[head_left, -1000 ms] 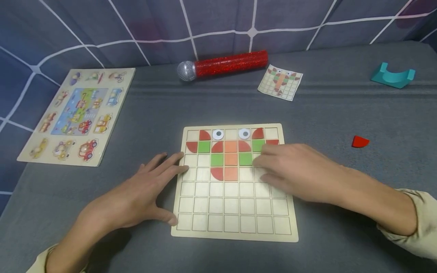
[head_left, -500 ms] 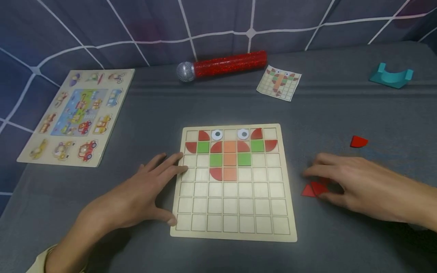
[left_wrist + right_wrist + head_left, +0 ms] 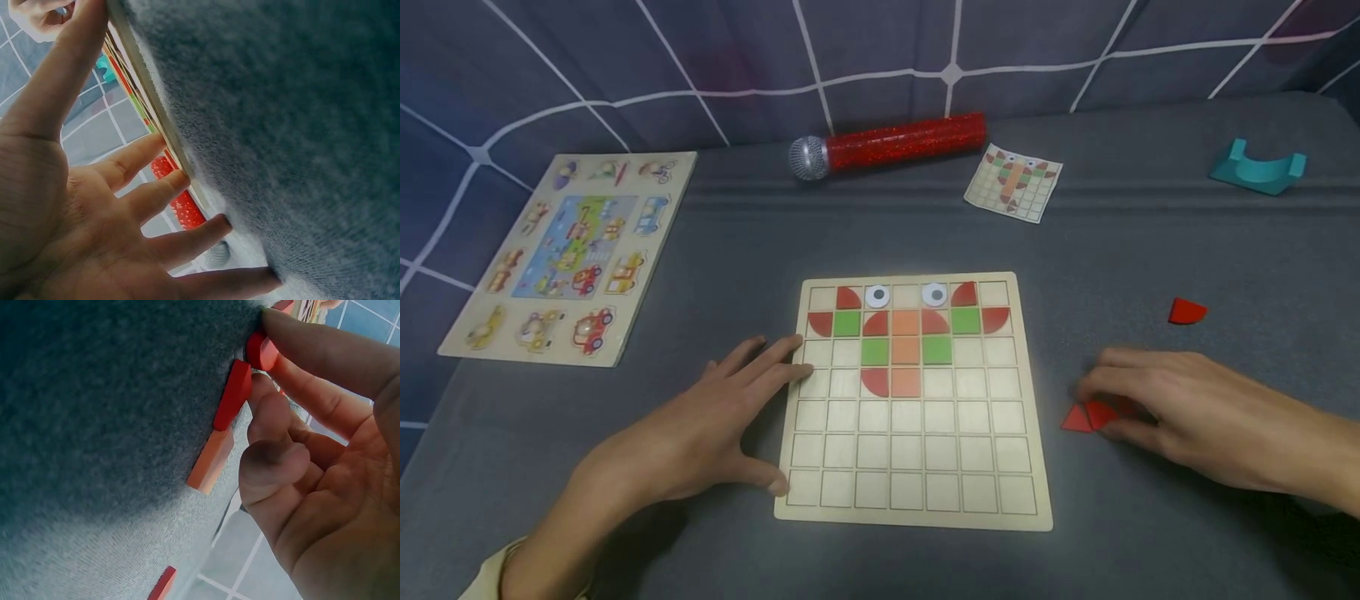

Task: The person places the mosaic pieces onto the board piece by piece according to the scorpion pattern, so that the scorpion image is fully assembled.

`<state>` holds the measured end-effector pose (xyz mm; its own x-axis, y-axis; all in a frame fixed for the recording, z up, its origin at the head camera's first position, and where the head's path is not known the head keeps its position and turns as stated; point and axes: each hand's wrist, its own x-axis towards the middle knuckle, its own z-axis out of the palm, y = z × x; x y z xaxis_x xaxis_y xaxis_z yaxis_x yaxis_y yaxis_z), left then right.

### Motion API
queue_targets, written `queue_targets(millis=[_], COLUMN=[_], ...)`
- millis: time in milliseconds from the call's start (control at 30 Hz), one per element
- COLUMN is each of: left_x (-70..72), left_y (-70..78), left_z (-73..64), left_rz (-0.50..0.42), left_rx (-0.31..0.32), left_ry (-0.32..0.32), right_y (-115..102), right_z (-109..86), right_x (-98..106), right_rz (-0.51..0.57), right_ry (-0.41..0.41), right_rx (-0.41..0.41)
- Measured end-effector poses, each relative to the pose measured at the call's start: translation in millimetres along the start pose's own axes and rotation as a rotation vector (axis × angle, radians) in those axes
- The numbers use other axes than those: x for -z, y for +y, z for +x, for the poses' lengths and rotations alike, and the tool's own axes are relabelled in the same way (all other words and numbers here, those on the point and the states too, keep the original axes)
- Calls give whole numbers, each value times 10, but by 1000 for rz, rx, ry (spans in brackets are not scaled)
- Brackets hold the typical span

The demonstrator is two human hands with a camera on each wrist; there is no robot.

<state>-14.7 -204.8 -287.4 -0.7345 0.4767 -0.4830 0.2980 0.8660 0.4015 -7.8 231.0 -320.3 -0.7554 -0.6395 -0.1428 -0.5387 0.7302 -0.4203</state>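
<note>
A wooden grid board (image 3: 887, 500) lies flat, with red quarter-circles, green squares, orange squares and two googly eyes set in its upper rows. My left hand (image 3: 700, 442) is spread along the board's left edge, fingertips and thumb touching it. To the right of the board my right hand (image 3: 1195, 417) reaches down to the cloth. Its thumb and fingers pinch a red quarter-circle piece (image 3: 262, 351). Another red piece (image 3: 234, 394) and an orange piece (image 3: 211, 459) lie by the curled fingers. A red triangle (image 3: 1077, 419) shows at the fingertips in the head view.
A lone red piece (image 3: 1187, 312) lies beyond the right hand. Farther back are a pattern card (image 3: 1037, 196), a red glitter microphone (image 3: 902, 143) and a teal cradle-shaped block (image 3: 1258, 171). A picture puzzle board (image 3: 628, 325) lies at the left. A gridded cloth hangs behind.
My right hand has left the board's upper right, uncovering a red quarter-circle there, and moved right to the loose pieces, where its fingers have closed in. The left hand has stayed put.
</note>
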Motion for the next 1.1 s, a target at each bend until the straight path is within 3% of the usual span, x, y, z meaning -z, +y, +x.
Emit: queue_targets(millis=[133, 367, 600, 1100], left_x=[-4, -5, -4, -1], left_y=[1, 4, 3, 5], left_z=[8, 8, 11, 12], left_rz=[-7, -1, -9, -3], left_rx=[7, 5, 4, 11], left_ry=[-7, -1, -3, -1], right_y=[-14, -6, -42, -279], right_z=[-6, 2, 35, 234], right_x=[-20, -9, 59, 108], right_rz=[31, 66, 94, 168], right_ry=[55, 68, 132, 131], right_rx=[27, 80, 140, 74])
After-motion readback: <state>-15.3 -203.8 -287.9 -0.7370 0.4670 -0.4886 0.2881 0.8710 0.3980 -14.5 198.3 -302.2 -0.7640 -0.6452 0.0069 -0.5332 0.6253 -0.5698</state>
